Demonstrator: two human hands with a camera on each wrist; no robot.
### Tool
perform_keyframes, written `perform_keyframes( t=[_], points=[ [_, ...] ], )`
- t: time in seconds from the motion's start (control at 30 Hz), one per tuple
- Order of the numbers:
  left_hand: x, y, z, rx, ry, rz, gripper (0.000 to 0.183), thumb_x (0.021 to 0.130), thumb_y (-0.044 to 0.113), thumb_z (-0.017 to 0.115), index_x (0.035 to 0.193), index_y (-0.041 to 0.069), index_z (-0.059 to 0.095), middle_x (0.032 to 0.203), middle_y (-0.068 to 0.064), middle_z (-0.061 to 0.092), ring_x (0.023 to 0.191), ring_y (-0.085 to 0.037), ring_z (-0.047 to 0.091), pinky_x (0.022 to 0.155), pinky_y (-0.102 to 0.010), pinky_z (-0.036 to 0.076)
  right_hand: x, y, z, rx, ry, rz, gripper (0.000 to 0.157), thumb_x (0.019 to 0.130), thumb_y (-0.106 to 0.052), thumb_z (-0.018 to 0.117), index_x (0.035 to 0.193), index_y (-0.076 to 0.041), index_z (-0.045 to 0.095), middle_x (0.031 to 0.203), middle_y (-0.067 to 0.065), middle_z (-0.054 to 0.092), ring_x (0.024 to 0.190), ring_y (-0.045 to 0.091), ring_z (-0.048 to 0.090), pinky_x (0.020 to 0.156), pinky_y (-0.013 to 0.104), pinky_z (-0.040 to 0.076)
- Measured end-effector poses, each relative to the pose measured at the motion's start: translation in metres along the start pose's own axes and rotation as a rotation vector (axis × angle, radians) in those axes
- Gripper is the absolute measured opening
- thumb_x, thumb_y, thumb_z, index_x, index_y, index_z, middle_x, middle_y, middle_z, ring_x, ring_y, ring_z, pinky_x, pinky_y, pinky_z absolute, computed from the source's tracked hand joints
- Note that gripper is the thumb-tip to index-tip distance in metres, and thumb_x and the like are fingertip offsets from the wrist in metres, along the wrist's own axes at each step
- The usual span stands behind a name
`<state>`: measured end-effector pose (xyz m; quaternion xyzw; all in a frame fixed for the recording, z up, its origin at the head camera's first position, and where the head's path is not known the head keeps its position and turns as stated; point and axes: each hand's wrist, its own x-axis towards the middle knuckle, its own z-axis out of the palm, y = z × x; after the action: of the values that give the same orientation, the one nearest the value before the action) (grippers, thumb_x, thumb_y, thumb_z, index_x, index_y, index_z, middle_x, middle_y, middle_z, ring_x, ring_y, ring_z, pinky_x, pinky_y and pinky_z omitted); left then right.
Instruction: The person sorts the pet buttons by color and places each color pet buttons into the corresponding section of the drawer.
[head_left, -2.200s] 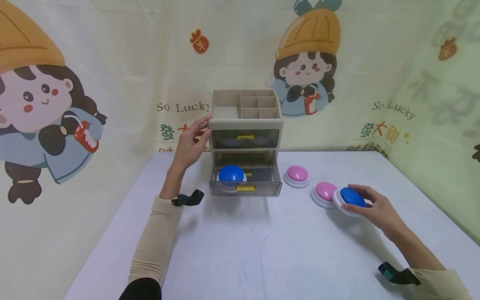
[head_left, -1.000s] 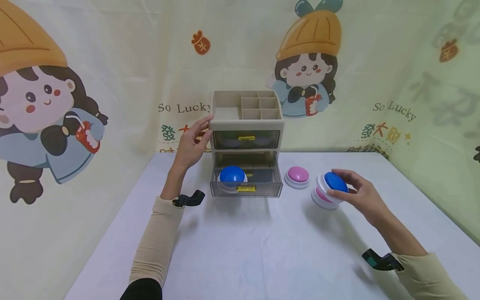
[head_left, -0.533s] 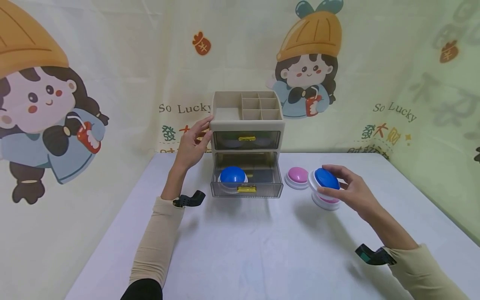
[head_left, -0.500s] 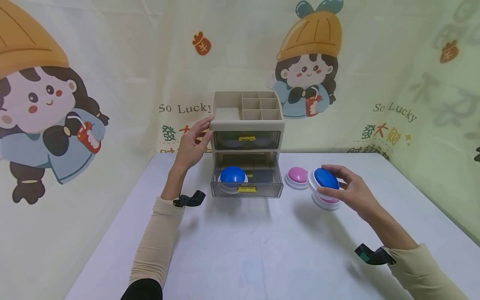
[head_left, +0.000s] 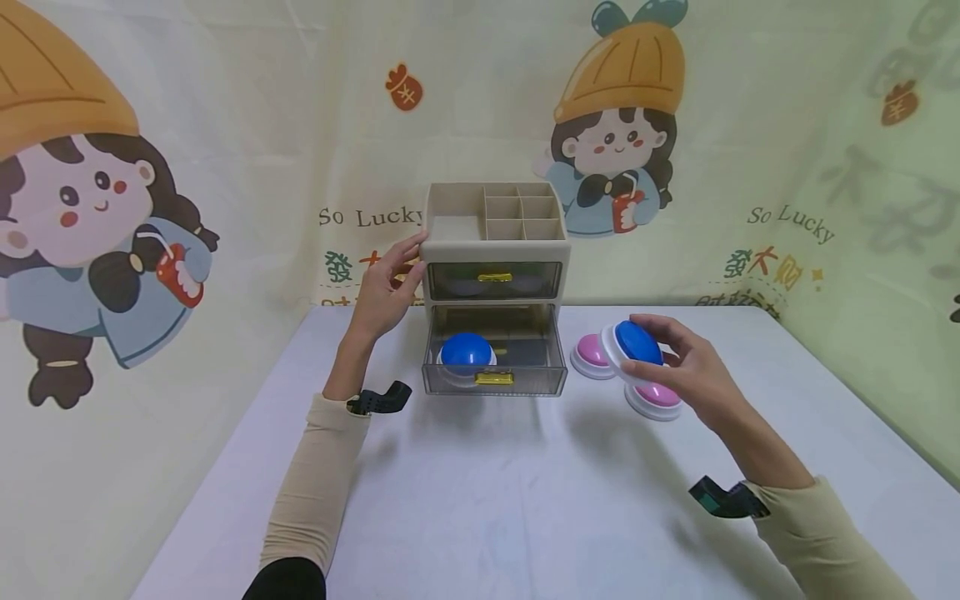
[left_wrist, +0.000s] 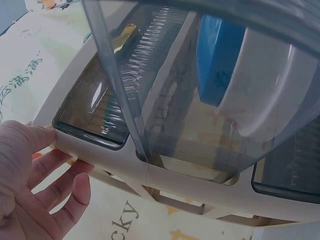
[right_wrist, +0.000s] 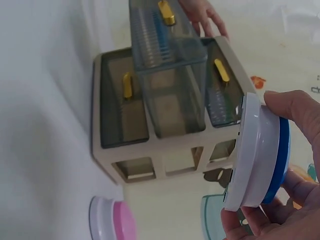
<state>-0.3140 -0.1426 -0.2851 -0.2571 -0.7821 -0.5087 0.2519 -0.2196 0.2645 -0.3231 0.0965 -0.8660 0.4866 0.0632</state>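
With thumb and fingers, my right hand (head_left: pixel 693 367) pinches a blue dome push button (head_left: pixel 637 342) with a white base, tilted, above the table. In the right wrist view its white base (right_wrist: pixel 246 155) faces the organizer. My left hand (head_left: pixel 382 292) rests its fingers against the left side of a cream desktop organizer (head_left: pixel 495 251). The organizer's middle clear drawer (head_left: pixel 525 381) is pulled out, with another blue push button (head_left: pixel 466 350) in its left part. The top drawer (head_left: pixel 457 282) is closed. Two pink push buttons, one nearer (head_left: pixel 656 395) and one farther (head_left: pixel 591 351), sit below the held button.
Open compartments (head_left: pixel 519 212) top the organizer. A white cloth covers the table (head_left: pixel 465 492). Behind it hangs a printed cartoon curtain (head_left: pixel 480 100). The right wrist view also shows a lower closed drawer (right_wrist: pixel 125 115).
My right hand has carried the blue push button left and away from me, past the nearer pink button until it overlaps the farther one in view. My left hand stays in place.
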Motion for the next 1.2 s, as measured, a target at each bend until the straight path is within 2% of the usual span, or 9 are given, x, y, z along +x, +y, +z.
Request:
perform_keyframes(
  t=[0.23, 0.43, 0.63, 1.2],
  points=[
    [0.000, -0.001, 0.000, 0.001, 0.001, -0.002, 0.046, 0.102, 0.006, 0.058, 0.148, 0.006, 0.053, 0.147, -0.015, 0.057, 0.115, -0.038, 0.066, 0.084, -0.035, 0.053, 0.007, -0.012, 0.011, 0.025, 0.009, -0.025, 0.083, 0.086, -0.029, 0.084, 0.156, -0.014, 0.041, 0.157, 0.017, 0.043, 0.141, 0.043, 0.040, 0.111, 0.063, 0.037],
    [0.000, -0.001, 0.001, 0.004, 0.004, 0.010, 0.045, 0.103, 0.007, 0.058, 0.148, 0.006, 0.053, 0.147, -0.016, 0.057, 0.115, -0.039, 0.066, 0.085, -0.042, 0.054, 0.009, -0.018, 0.017, -0.032, 0.024, -0.076, 0.081, 0.084, -0.029, 0.085, 0.153, -0.013, 0.045, 0.154, 0.017, 0.044, 0.139, 0.044, 0.043, 0.106, 0.061, 0.043],
    [0.001, -0.001, 0.000, 0.006, -0.003, 0.007, 0.046, 0.103, 0.007, 0.058, 0.148, 0.007, 0.053, 0.147, -0.016, 0.057, 0.117, -0.039, 0.066, 0.087, -0.045, 0.055, 0.014, -0.023, 0.020, -0.083, 0.046, -0.149, 0.079, 0.085, -0.028, 0.085, 0.151, -0.011, 0.046, 0.153, 0.017, 0.045, 0.138, 0.045, 0.044, 0.105, 0.061, 0.044],
    [0.000, -0.003, 0.000, 0.010, -0.002, 0.010, 0.045, 0.103, 0.007, 0.058, 0.147, 0.006, 0.053, 0.147, -0.016, 0.057, 0.117, -0.039, 0.066, 0.085, -0.043, 0.055, 0.028, -0.046, 0.041, -0.104, 0.031, -0.170, 0.081, 0.082, -0.030, 0.087, 0.151, -0.015, 0.047, 0.154, 0.015, 0.046, 0.137, 0.045, 0.045, 0.103, 0.062, 0.046]
  ],
)
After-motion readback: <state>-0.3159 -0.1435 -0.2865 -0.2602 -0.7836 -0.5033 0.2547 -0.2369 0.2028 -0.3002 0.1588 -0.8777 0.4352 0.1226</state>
